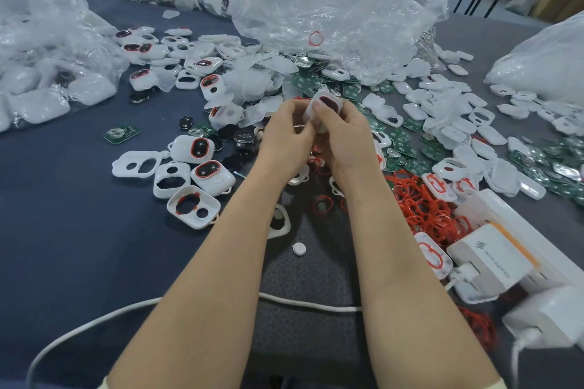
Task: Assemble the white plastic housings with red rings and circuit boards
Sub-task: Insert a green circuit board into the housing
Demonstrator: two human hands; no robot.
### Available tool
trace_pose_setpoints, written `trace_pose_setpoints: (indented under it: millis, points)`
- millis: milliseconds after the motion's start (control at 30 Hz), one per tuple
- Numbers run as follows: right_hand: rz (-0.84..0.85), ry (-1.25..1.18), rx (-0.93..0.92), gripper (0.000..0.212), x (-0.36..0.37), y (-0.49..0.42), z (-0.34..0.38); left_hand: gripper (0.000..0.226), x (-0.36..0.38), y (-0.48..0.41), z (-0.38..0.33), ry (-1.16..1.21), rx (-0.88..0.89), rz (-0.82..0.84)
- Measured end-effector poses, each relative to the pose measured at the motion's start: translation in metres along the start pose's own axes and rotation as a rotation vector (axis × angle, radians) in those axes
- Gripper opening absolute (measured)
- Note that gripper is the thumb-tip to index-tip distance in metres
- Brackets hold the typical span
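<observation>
- Task is looking partway done: a few finished white plastic housings with red rings (211, 173) are lying near left on the dark blue surface (63, 230), with empty white housing shells (138, 164) sitting just beside them.
- Loose red rubber rings (423, 208) and green circuit boards (406, 148) are piling up at right, so plenty looks left to do.
- Left hand (286, 133) and right hand (344, 136) are both pinching one white housing with a dark red window (324, 106), holding it above the centre of the pile.
- Each grip is curling closed round it, probably pressing parts together.
</observation>
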State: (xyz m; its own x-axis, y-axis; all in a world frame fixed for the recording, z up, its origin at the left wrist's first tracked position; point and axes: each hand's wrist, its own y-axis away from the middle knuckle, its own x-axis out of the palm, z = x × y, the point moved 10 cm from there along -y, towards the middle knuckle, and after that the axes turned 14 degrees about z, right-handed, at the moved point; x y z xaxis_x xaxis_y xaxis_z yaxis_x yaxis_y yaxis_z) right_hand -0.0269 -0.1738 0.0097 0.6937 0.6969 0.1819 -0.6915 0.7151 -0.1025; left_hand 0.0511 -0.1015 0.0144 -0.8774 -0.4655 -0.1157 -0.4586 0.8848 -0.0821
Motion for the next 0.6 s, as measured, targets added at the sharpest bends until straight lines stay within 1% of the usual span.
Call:
trace_pose_setpoints:
  millis: [133,300,467,600]
  points:
    - [0.007,0.031,-0.055,0.013,-0.002,0.001,0.007,0.012,0.003,-0.001,0.002,0.069,0.001,0.023]
    - [-0.001,0.073,-0.048,0.011,-0.004,0.001,0.008,0.012,0.003,-0.002,0.006,0.137,-0.014,0.022]
    - [0.046,0.061,-0.026,0.012,0.006,-0.001,0.005,0.025,-0.006,-0.001,0.011,0.197,-0.033,-0.024]
    - [0.051,0.076,-0.061,0.015,0.004,0.0,0.009,0.024,-0.005,0.0,0.011,0.222,-0.036,-0.023]
